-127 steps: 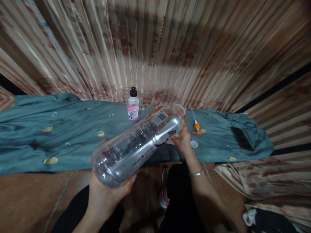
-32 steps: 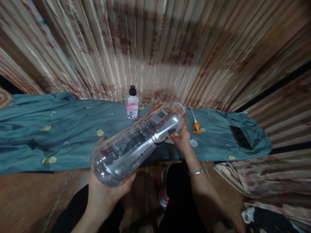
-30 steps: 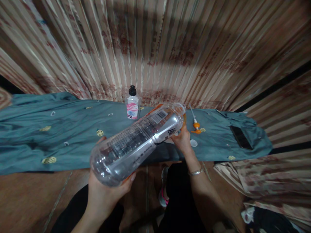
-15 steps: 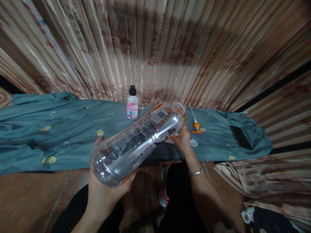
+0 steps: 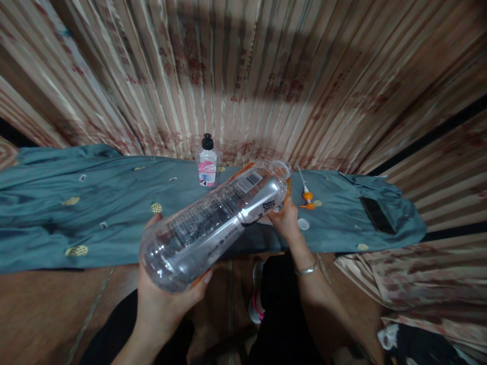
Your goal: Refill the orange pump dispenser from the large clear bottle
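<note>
A large clear plastic bottle (image 5: 213, 223) lies tilted across my two hands, its open neck up to the right and its base down to the left. My left hand (image 5: 167, 304) is wrapped round the base end. My right hand (image 5: 286, 215) grips it just below the neck; some of those fingers are hidden behind it. Beyond the bottle a small bottle (image 5: 207, 170) with a black cap and pink label stands upright. Right of my right hand an orange pump head (image 5: 308, 196) with a long tube lies on the cloth, near a small white disc (image 5: 303, 224).
A green cloth (image 5: 114, 203) with pineapple prints covers the narrow table. Toward its right end lies a dark flat object (image 5: 377, 215), like a phone. Striped curtains (image 5: 228, 76) hang close behind. A dark bag-like thing (image 5: 422, 344) sits at lower right.
Almost nothing differs. The large bottle's base end has shifted very slightly to the left, with both hands keeping their hold.
</note>
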`<state>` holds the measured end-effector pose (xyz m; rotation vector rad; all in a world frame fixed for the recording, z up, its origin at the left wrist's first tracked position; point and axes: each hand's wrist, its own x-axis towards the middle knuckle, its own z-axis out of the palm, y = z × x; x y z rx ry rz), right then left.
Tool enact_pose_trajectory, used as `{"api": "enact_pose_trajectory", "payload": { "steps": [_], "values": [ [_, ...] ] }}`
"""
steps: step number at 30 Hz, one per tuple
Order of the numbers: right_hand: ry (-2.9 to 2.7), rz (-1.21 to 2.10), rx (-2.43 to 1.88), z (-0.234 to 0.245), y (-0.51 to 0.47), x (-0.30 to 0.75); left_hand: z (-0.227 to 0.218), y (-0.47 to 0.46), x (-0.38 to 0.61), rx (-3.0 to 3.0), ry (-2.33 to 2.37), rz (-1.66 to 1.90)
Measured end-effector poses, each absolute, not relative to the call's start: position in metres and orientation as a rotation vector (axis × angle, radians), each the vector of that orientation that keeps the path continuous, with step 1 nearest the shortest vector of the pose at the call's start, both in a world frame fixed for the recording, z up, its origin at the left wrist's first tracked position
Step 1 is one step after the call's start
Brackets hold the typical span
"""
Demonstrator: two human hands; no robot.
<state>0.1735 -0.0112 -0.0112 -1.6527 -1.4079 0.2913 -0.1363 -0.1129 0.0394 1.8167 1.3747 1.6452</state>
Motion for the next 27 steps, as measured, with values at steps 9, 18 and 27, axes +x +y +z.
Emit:
{"api": "enact_pose_trajectory", "payload": {
  "steps": [9,18,27],
  "values": [
    [-1.422,0.273,-1.63,-0.015,-0.01,0.175,0.031,-0.113,-0.143,1.799,1.364,1.603],
    [-1.435,0.263,-1.643,-0.013,-0.011,0.174,0.038,-0.116,-0.134,1.757,1.4,1.609],
    [-1.421,0.257,-1.641,-0.015,-0.01,0.175,0.036,-0.115,-0.139,1.75,1.406,1.605]
  ]
}}
